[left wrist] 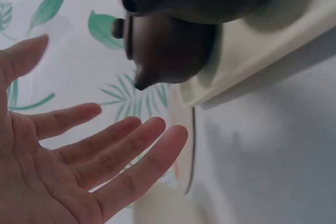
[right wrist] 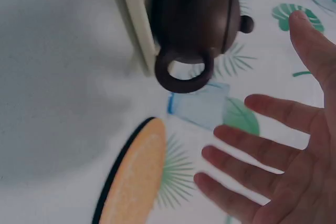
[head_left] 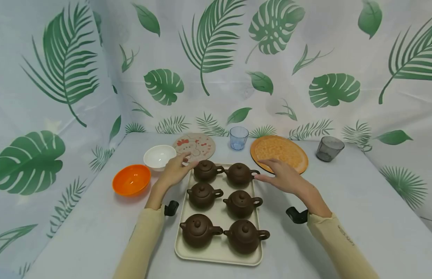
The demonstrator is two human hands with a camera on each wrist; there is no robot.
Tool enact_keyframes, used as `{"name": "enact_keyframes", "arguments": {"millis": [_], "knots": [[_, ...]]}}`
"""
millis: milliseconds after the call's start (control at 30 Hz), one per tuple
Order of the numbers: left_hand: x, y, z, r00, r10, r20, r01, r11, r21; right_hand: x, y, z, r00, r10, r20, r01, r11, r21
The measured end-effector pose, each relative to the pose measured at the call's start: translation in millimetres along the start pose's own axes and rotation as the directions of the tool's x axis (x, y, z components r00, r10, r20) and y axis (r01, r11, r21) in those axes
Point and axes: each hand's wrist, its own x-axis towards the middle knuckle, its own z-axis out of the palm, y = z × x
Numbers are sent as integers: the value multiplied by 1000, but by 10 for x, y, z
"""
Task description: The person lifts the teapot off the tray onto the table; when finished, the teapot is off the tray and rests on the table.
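Note:
Several dark brown teapots stand in two columns on a cream tray. My left hand is held in the air beside the far left teapot, fingers spread; in the left wrist view a gap shows between the fingers and that teapot. On the other side, my right hand hovers near the handle of the far right teapot. The right wrist view shows its fingers extended and apart from the teapot. Neither hand holds anything.
Left of the tray are an orange bowl and a white bowl. Behind it lie a round patterned mat, a blue glass and an orange round mat. A grey glass leans at the far right.

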Motion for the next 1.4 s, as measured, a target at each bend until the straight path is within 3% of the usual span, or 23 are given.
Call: {"name": "enact_keyframes", "arguments": {"millis": [167, 267, 467, 733, 967, 1400], "knots": [[18, -79, 21, 997, -82, 5, 82, 993, -90, 155, 92, 61, 996, -89, -7, 89, 993, 80], [27, -132, 49, 990, -139, 26, 141, 974, -178, 206, 131, 124, 993, -117, -13, 117, 984, 135], [68, -266, 122, 965, -241, 102, 261, 891, -370, 286, 145, 231, 992, -124, -17, 125, 972, 200], [108, -380, 223, 959, -258, 117, 282, 816, -505, 331, 182, 250, 993, -119, -26, 122, 973, 194], [87, -423, 261, 953, -285, 101, 294, 793, -534, 376, 219, 316, 994, -105, -40, 111, 972, 209], [108, -412, 279, 950, -303, 71, 294, 803, -518, 374, 245, 324, 999, -31, -30, 39, 943, 330]]}}
